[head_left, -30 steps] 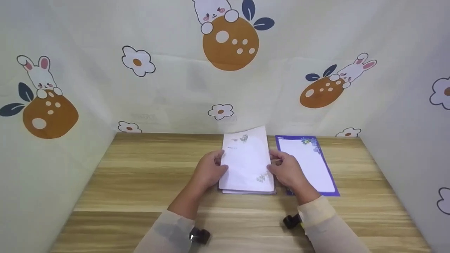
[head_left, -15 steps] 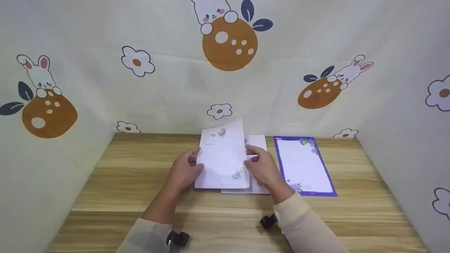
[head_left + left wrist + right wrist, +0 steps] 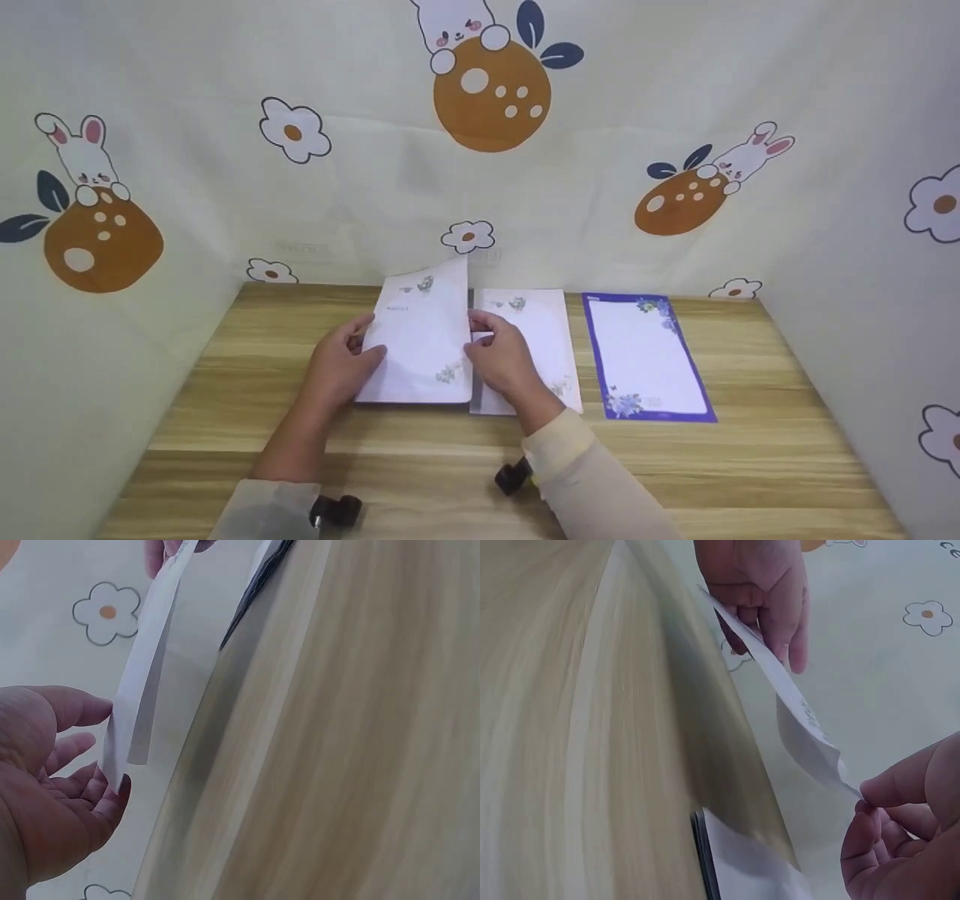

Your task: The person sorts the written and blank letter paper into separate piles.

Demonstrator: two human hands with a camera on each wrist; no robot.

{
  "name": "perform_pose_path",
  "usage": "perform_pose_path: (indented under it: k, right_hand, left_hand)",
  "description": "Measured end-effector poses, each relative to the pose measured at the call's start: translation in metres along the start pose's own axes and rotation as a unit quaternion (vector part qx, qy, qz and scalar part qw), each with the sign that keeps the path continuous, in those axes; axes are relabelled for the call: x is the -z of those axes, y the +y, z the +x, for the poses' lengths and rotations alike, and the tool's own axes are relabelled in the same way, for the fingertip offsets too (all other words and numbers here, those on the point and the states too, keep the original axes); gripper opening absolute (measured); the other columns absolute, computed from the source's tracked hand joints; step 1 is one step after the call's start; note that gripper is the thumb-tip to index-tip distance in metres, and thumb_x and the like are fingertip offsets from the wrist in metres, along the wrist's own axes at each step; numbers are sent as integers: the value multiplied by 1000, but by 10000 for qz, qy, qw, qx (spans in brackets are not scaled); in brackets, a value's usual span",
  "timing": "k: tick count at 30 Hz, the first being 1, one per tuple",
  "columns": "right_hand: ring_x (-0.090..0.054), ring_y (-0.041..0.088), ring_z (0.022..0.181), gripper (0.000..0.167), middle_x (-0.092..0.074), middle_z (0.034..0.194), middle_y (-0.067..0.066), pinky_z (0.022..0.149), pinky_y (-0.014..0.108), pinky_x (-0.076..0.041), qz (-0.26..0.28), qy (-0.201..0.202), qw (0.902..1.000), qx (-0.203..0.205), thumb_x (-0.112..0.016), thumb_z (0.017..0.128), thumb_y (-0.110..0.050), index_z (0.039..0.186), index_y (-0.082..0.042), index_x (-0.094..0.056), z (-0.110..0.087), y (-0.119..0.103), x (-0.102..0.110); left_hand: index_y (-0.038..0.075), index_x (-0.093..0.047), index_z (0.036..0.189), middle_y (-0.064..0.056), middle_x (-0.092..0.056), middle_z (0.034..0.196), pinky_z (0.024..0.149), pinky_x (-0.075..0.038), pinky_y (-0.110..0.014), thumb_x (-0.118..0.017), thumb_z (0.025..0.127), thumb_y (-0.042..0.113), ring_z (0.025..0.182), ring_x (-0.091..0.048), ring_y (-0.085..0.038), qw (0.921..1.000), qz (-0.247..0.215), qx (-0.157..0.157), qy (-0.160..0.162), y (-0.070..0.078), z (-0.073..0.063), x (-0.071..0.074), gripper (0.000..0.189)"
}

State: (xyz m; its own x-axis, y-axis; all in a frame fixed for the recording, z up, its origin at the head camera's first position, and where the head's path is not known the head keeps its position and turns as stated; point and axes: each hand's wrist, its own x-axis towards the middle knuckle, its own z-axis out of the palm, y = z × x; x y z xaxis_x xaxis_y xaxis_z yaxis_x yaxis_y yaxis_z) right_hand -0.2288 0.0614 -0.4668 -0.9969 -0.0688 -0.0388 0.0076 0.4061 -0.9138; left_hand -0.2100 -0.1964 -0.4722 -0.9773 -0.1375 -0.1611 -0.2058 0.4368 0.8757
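Note:
A thin white paper piece with a small floral print (image 3: 420, 337) is raised above the table, its top right corner curling up. My left hand (image 3: 337, 367) pinches its left edge, thumb on top and fingers below. At its right edge, my right hand (image 3: 506, 364) pinches it between thumb and fingers. Two loose layers of the paper (image 3: 139, 682) show in the left wrist view; whether they are separate sheets I cannot tell. Partly behind my right hand lies a matching floral stack (image 3: 536, 322). Dark edges show on this stack (image 3: 742, 862) in the right wrist view.
A purple-bordered white sheet with blue flowers (image 3: 652, 356) lies flat to the right of the stack. The wooden table (image 3: 247, 375) meets a cloth backdrop (image 3: 360, 195) printed with rabbits, oranges and flowers on three sides.
Both hands have carried the pinched floral paper leftward, off the stack. The matching floral stack, earlier mostly covered, now shows, and the purple-bordered sheet is fully uncovered.

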Motion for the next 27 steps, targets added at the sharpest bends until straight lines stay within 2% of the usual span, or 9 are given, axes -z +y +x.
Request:
perform_pose_path:
  k: [3,11,15,21,27]
  right_hand:
    - [-70,20,106,56,-71,135,9,87,32,-63,62,-141,9999,-43,-72,94,-8,149,-12,-62,1,-3,-12]
    - [-70,24,119,60,-65,144,9,93,35,-64,361,-607,9972,-255,-70,97,-11,156,-10,-55,1,1,-30]
    - [-70,24,123,63,-65,147,8,97,35,-63,289,-813,9957,-328,-70,98,-14,158,-9,-51,1,6,-35]
    - [-67,27,133,63,-65,150,9,113,42,-57,-13,-1027,9943,-296,-73,99,-21,157,-9,-52,0,11,-37]
    - [-65,29,139,54,-67,149,9,119,47,-52,-422,-1136,9924,-197,-71,101,-27,152,-13,-59,-3,10,-35]
  left_hand:
    - [20,-47,163,-17,-53,162,123,-47,-50,-72,99,21,147,-54,-35,9999,-15,91,42,-6,-1,10,68]
    - [13,-45,163,-20,-50,164,126,-44,-53,-69,100,18,149,-50,-39,9997,207,-57,74,-21,2,26,68]
    - [13,-42,165,-20,-46,167,130,-37,-56,-67,101,19,155,-44,-40,9989,476,39,-2,-25,4,29,69]
    - [15,-34,168,-17,-35,175,134,-26,-59,-66,102,23,163,-31,-41,9951,864,377,-283,-29,6,29,74]
    - [13,-32,169,-18,-29,177,135,-23,-59,-65,103,24,165,-25,-42,9937,967,393,-399,-28,8,26,74]
